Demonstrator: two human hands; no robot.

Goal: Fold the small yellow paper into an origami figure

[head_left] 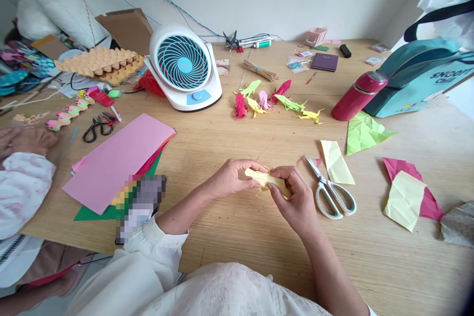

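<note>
At our far left, a co-worker's hands (33, 140) lie close together on the worktop (207, 143); we cannot tell whether they hold anything. Beside them we count one pair of black-handled scissors (97, 129), then a stack of coloured paper (122, 158) with a pink sheet uppermost and green showing beneath. Behind the stack stands one white fan (181, 66) with blue blades and a blue dial panel.

Next, our left hand (237, 176) is nearly closed, thumb and fingers pinching one end of a single folded yellow paper (263, 178), which is held just above the worktop in front of us. Beyond it we count seven paper figures (263, 100): two red, two yellow, two green and one pink. Our right hand (294, 190) is likewise narrowed, thumb and fingers gripping the other end of the folded yellow paper.

Just right of that hand lies one pair of white-handled scissors (335, 197), a creased yellow sheet (337, 162) near it. Farther back, one red bottle (359, 96) leans by a creased green sheet (366, 133). At the right, a second yellow sheet (404, 201) overlaps a red one (429, 200), and behind them one teal bag (418, 84) reads "SNOOPY Chill".
</note>
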